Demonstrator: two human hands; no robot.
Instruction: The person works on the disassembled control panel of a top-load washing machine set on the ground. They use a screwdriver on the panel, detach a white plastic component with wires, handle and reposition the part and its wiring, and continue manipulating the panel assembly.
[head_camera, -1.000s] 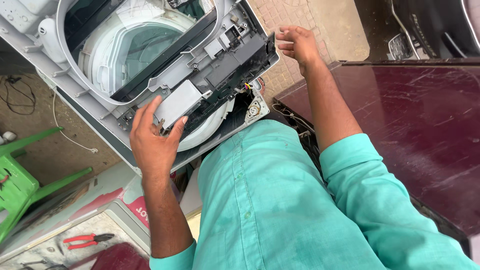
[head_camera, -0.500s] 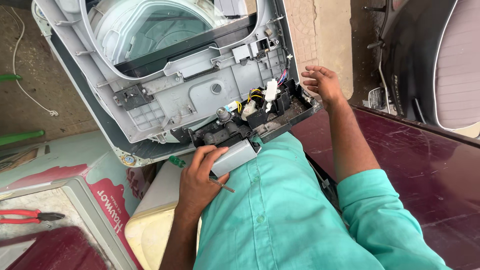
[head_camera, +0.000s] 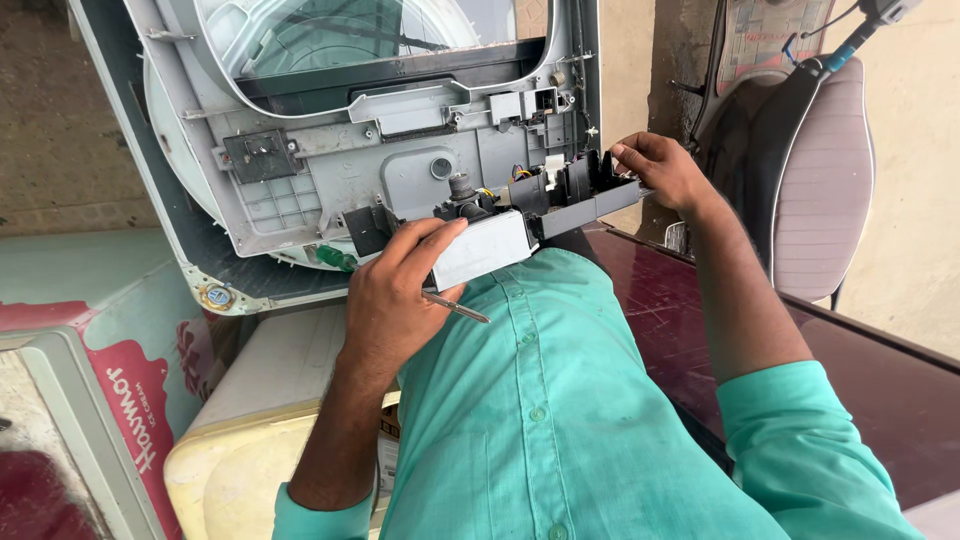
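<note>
1. Teal shirt (head_camera: 560, 420), nearest the camera: the wearer's torso leans against the work, so both arms reach forward over it.

2. Left hand (head_camera: 395, 300): grip closed around the left end of a grey rectangular module (head_camera: 482, 250), thumb on top, fingers underneath. The same hand also pins a screwdriver (head_camera: 455, 307); its metal shaft pokes out to the right below the palm and its green handle (head_camera: 335, 258) shows to the left of the knuckles. Judged to be parked there so the tool stays at hand while the module is supported.

3. Grey rectangular module: lifted clear of the panel's lower edge, just above the shirt front, tilted up to the right. It adjoins a long dark control strip (head_camera: 570, 200) of housings and connectors.

4. Right hand (head_camera: 660, 170): grip pinched on the right end of the dark control strip, fingertips on its top edge. Held at both ends, the assembly hangs level instead of dragging on its coloured wires (head_camera: 520, 172).

5. Grey plastic top panel (head_camera: 400, 150) of a washing machine, underside facing the viewer, ribs and screw bosses exposed; the tub opening (head_camera: 340, 40) lies beyond.

6. Left side: cream appliance casing (head_camera: 270, 400). Right side: dark maroon surface (head_camera: 880, 390).

7. Farthest: a parked scooter seat (head_camera: 820, 170) against a wall.
</note>
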